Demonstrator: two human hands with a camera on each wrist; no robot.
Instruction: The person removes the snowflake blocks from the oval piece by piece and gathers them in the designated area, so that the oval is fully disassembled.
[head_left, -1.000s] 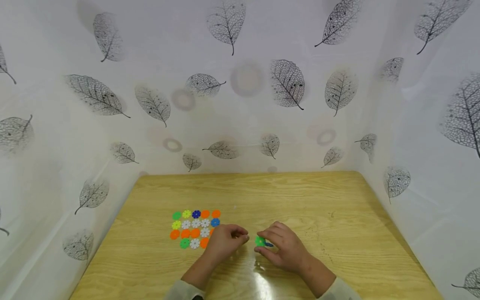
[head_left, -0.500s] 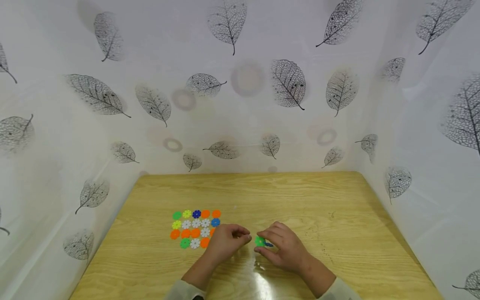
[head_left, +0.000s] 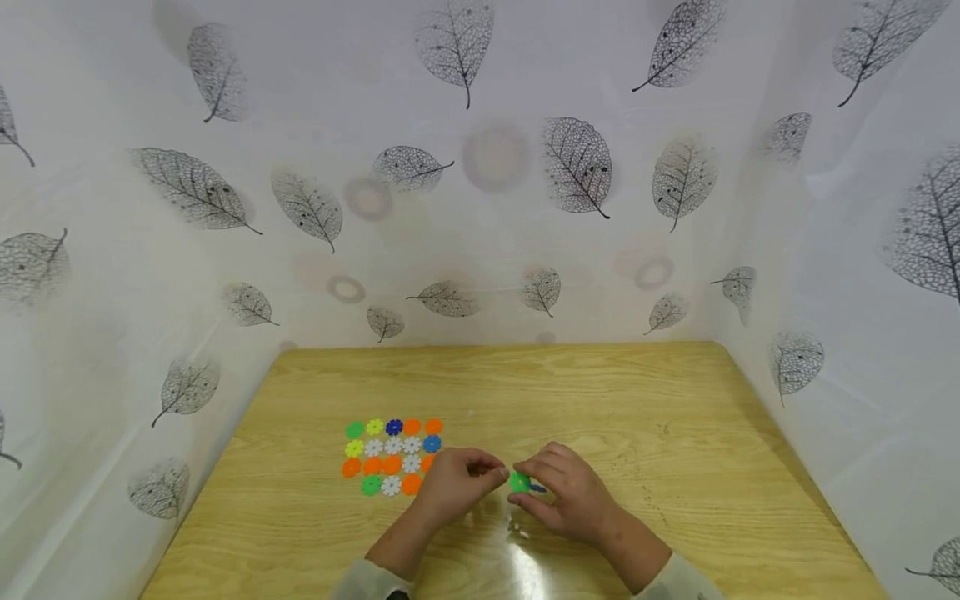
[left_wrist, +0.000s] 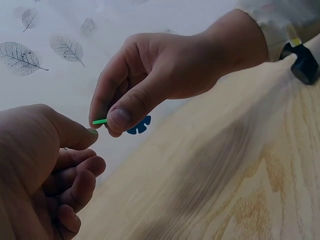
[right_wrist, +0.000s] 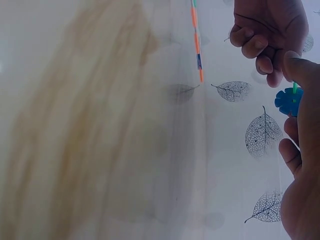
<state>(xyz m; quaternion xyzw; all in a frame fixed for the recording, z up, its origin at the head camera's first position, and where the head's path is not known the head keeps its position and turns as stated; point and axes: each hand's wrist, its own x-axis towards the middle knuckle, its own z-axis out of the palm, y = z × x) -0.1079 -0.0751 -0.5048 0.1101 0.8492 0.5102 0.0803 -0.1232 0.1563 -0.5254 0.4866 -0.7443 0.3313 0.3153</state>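
Note:
My right hand (head_left: 573, 492) pinches a green flower-shaped plastic disc (head_left: 520, 482) between thumb and fingers. Slotted to it at an angle is a blue notched disc (right_wrist: 286, 102), partly behind the fingers. The left wrist view shows the green disc edge-on as a thin strip (left_wrist: 100, 121). Close to its left side is my left hand (head_left: 455, 487), fingers curled, thumb and forefinger tips together. A tiny green spot shows at those tips in the left wrist view; whether they hold anything is unclear.
Rows of loose flower discs lie on the wooden table (head_left: 600, 392) at left, among them a dark blue disc (head_left: 394, 427) and a white disc (head_left: 391, 485). My left hand hides some. A leaf-patterned white curtain (head_left: 480, 242) surrounds the table's back and sides.
My left hand has moved slightly right, its fingertips now closer to the green disc. The right hand and its joined discs have stayed nearly still.

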